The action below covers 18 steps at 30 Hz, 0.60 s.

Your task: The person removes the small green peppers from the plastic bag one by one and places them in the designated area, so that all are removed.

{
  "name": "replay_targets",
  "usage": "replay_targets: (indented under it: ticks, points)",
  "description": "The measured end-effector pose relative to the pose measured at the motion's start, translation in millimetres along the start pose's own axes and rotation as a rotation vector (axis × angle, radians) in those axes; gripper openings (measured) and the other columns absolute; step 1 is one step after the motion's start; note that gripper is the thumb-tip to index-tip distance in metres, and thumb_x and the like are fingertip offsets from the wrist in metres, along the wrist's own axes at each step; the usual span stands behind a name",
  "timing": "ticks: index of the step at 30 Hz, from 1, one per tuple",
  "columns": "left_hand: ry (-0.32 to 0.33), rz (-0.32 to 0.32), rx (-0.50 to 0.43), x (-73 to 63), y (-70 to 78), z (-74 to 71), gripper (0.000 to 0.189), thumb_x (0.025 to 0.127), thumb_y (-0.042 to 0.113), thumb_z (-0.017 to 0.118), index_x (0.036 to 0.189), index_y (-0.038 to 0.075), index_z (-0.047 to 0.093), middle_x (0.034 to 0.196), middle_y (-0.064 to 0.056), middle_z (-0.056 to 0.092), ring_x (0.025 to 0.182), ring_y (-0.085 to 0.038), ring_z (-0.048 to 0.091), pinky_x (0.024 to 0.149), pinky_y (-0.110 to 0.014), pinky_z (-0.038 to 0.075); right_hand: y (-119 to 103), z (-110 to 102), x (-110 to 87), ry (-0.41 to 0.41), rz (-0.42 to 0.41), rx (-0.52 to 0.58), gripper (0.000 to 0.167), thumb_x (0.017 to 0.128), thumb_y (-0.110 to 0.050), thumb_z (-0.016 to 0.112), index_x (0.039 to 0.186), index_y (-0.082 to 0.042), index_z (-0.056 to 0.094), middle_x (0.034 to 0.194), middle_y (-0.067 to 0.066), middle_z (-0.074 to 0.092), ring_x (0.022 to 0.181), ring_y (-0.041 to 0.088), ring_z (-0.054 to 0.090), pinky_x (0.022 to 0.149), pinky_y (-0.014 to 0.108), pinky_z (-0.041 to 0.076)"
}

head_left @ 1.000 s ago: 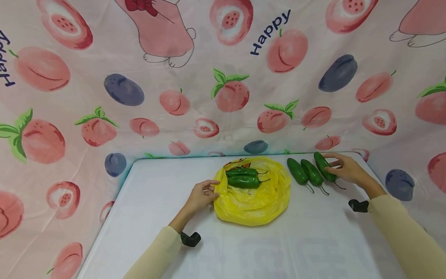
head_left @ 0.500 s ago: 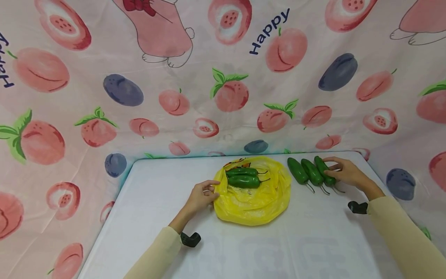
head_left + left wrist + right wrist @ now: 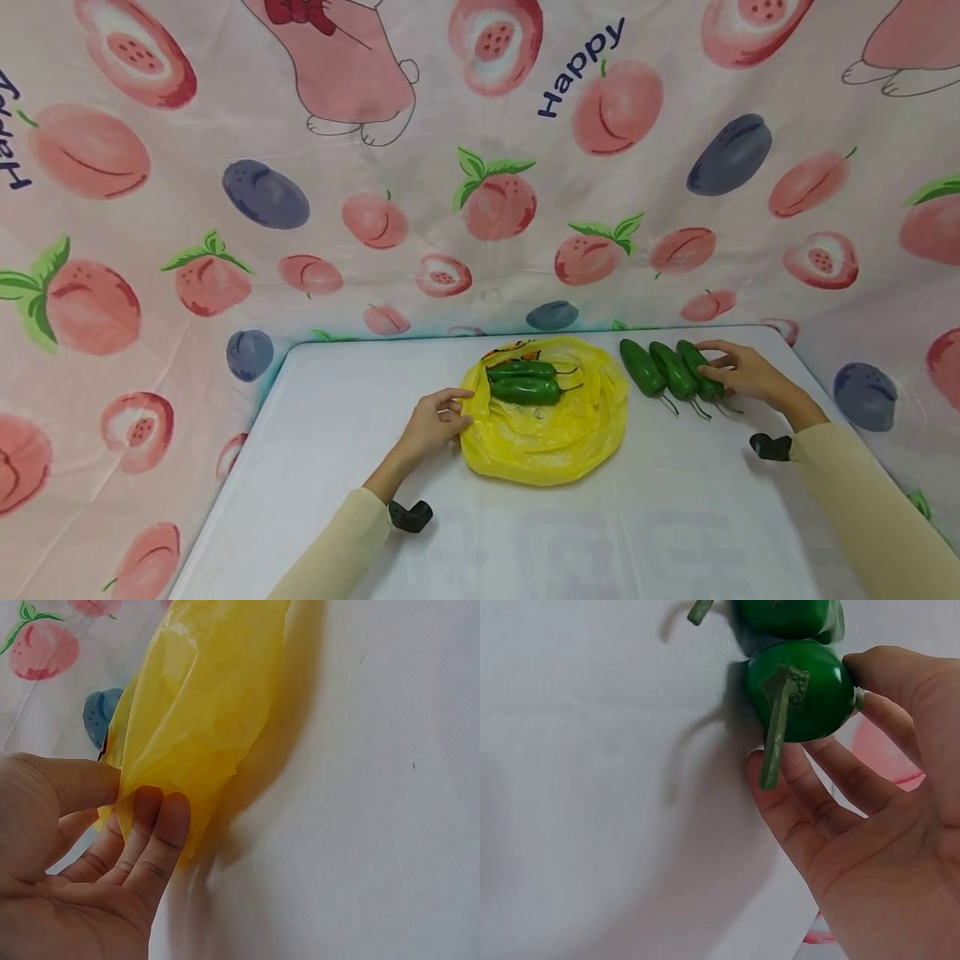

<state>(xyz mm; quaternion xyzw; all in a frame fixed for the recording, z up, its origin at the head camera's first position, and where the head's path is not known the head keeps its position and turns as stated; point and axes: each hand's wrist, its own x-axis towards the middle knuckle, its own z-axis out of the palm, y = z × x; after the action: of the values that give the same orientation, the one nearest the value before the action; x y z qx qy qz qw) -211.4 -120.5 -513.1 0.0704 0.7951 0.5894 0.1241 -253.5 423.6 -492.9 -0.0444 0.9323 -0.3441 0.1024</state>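
Observation:
A crumpled yellow plastic bag point(image 3: 551, 454) lies on the white table, with two green chili peppers point(image 3: 523, 391) lying on it. My left hand point(image 3: 433, 423) is at the bag's left edge; in the left wrist view, thumb and fingers pinch the thin yellow film point(image 3: 199, 697). To the right of the bag, three green chili peppers lie side by side, stems toward me. My right hand point(image 3: 744, 372) holds the rightmost chili pepper point(image 3: 693, 360). In the right wrist view, the thumb is on one side of this glossy chili pepper point(image 3: 825, 686), and the fingers curl along the other.
The other two chili peppers of the row, a middle one point(image 3: 671, 371) and a left one point(image 3: 639, 367), lie close beside the held one. A fruit-print cloth point(image 3: 420, 275) rises behind the white table point(image 3: 360, 367). Small black devices point(image 3: 410, 516) sit at both wrists.
Over the last second my right hand has brought the rightmost chili pepper down and slightly left, closer against the middle one. The left hand and the bag have stayed almost still.

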Motion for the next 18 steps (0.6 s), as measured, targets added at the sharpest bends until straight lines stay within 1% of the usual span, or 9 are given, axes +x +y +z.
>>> replay_targets:
  ticks: [5,11,15,18]
  points:
    - [-0.002,0.011,0.002,0.6,-1.4,0.2,0.04,0.092,0.0,0.072,0.132,0.004,0.066,0.099,-0.011,0.059,0.067,-0.019,0.056,0.062,-0.031,0.057,2.5,-0.2,0.8,-0.005,0.012,0.002,0.062,0.103,-0.03,0.063,0.153,0.0,0.04,0.133,0.042,0.052,0.115,0.05,0.058,0.084,0.049,0.059]
    - [-0.002,0.012,0.009,1.4,-2.8,0.1,0.04,0.092,0.0,0.072,0.132,0.004,0.066,0.099,-0.01,0.059,0.066,-0.019,0.056,0.063,-0.03,0.057,7.2,-1.0,2.1,-0.016,-0.006,0.01,0.066,0.101,-0.03,0.067,0.152,0.001,0.04,0.134,0.043,0.051,0.117,0.052,0.056,0.081,0.046,0.059]
    - [-0.003,0.008,0.011,0.9,-2.2,0.1,0.04,0.092,0.001,0.072,0.132,0.004,0.066,0.099,-0.01,0.059,0.066,-0.018,0.056,0.062,-0.029,0.056,7.6,-1.3,1.8,-0.008,-0.006,0.013,0.067,0.1,-0.03,0.069,0.152,0.002,0.041,0.132,0.042,0.052,0.115,0.05,0.058,0.078,0.042,0.059]
    - [-0.004,0.006,0.008,0.8,-2.2,0.0,0.04,0.093,0.0,0.071,0.132,0.004,0.066,0.1,-0.01,0.059,0.066,-0.018,0.056,0.061,-0.028,0.055,6.9,-1.2,0.9,-0.006,0.006,0.017,0.069,0.1,-0.031,0.069,0.152,0.003,0.04,0.133,0.041,0.051,0.114,0.048,0.057,0.08,0.042,0.059]
